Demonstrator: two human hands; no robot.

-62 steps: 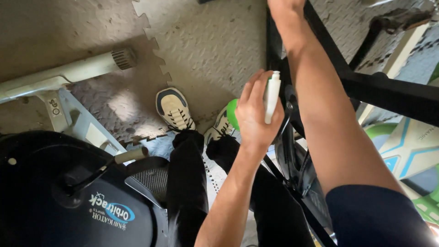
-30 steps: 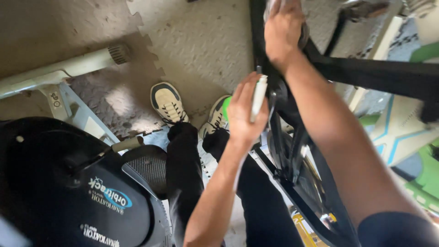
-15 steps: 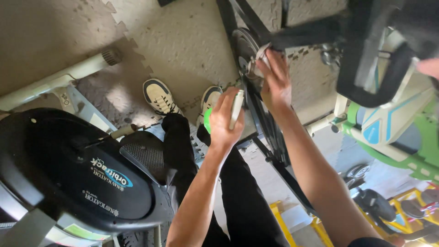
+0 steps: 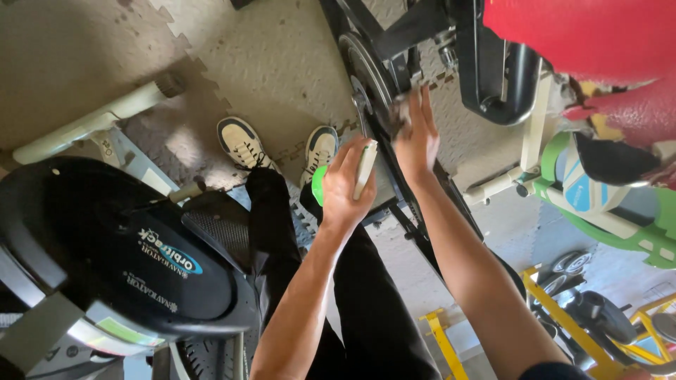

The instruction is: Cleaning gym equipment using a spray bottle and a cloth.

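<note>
My left hand (image 4: 346, 186) is closed around a slim white spray bottle (image 4: 365, 169) with a green base, held upright in front of me. My right hand (image 4: 417, 135) reaches forward to the dark flywheel (image 4: 366, 70) of a black exercise bike; its fingers press a small crumpled cloth (image 4: 401, 107) against the wheel's rim. The cloth is mostly hidden behind the fingers. My legs in black trousers and two cream sneakers (image 4: 243, 143) stand on the mat below.
A black elliptical trainer housing (image 4: 120, 246) with a white frame bar (image 4: 98, 119) fills the lower left. Grey puzzle floor mats (image 4: 246, 56) lie under everything. A red padded part (image 4: 598, 42), a green-and-white machine (image 4: 598, 204) and yellow frames (image 4: 549, 309) crowd the right.
The view has swung so the flywheel sits higher and nearer. My right hand slid down the bike frame onto the flywheel rim. The left hand kept holding the bottle.
</note>
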